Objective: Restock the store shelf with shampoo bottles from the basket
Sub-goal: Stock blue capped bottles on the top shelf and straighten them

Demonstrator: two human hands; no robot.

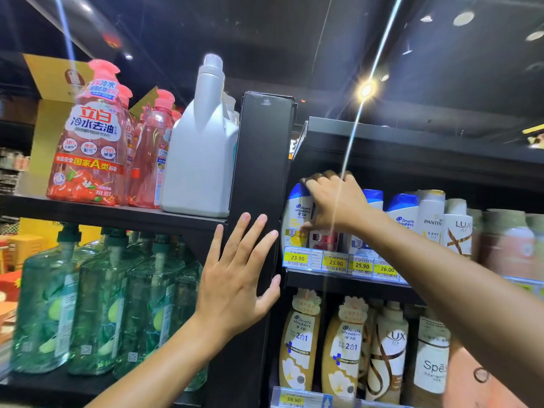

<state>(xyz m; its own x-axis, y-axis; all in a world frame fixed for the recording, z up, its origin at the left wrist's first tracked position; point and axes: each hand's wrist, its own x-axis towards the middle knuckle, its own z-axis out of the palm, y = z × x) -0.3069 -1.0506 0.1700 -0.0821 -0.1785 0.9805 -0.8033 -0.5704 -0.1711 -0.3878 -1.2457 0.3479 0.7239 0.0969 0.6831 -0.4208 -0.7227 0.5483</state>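
My right hand reaches onto the upper shelf and grips a shampoo bottle with a red label, most of it hidden behind the hand. It stands just right of a white Head & Shoulders bottle with a blue cap. More blue-capped bottles line the shelf to the right. My left hand lies flat with straight fingers against the black upright post. The basket is out of view.
Pantene and Lux bottles stand further right. Gold Head & Shoulders bottles fill the shelf below. Left of the post are pink dish soap bottles, a white jug and green pump bottles. Yellow price tags line the shelf edge.
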